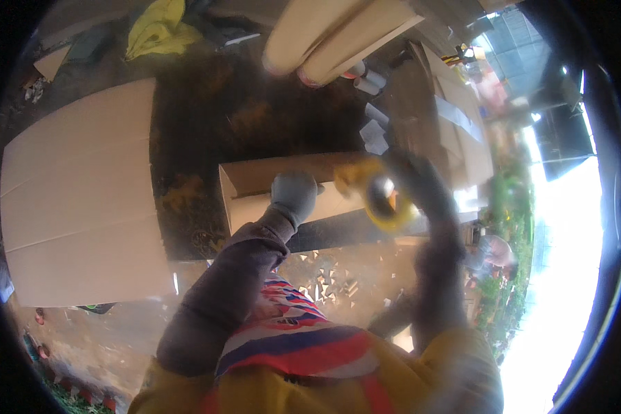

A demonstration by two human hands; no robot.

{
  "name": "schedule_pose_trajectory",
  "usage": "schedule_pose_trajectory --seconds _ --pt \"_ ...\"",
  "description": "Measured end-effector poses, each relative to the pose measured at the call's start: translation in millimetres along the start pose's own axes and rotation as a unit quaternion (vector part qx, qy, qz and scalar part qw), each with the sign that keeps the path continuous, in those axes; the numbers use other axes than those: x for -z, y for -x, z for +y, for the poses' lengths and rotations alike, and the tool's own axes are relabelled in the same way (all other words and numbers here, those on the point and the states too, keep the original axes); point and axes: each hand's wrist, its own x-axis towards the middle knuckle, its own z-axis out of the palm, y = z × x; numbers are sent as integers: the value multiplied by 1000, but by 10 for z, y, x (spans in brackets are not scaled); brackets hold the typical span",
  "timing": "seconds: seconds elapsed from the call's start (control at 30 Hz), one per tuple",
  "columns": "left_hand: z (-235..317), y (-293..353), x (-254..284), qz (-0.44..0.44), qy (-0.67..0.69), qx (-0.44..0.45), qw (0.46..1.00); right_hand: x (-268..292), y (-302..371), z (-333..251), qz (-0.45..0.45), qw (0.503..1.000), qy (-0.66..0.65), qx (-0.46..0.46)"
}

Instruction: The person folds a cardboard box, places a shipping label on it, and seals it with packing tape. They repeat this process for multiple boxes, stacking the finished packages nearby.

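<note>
A long, narrow cardboard box [248, 181] lies on the dark table in front of me. My left hand [294, 195], in a grey glove, is closed at its near flap, the fingers curled over the cardboard edge. To the right, my right hand [410, 172] is blurred by motion and grips a yellow tape dispenser [393, 215] with a roll in it. The dispenser's front part hangs over the right end of the box. Whether tape touches the cardboard I cannot tell.
A large flat cardboard sheet [83, 200] covers the left side. Bent cardboard sheets [334, 41] stand at the back, near white rolls [369, 83]. A big carton [455, 124] stands at the right. Cardboard scraps [331, 284] litter the floor; yellow cloth [157, 31] lies far left.
</note>
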Motion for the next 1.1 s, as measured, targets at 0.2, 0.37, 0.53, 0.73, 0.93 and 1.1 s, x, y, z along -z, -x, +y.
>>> schedule_pose_trajectory --seconds 0.2,0.37,0.53,0.73,0.93,1.1 --pt "-46 57 42 24 36 1 999 -1021 427 486 -19 987 46 -155" --pt "-662 558 462 50 28 -9 998 -800 383 370 -147 827 526 136" --pt "-521 768 422 84 -30 0 996 -326 10 -518 87 944 123 293" --pt "-389 744 224 77 15 23 997 -1135 -843 -1051 -76 794 551 246" --pt "-383 735 375 93 61 44 993 -535 766 -710 -60 989 134 1" --pt "-464 678 389 -46 45 -9 998 -1587 362 -150 -89 981 122 -125"
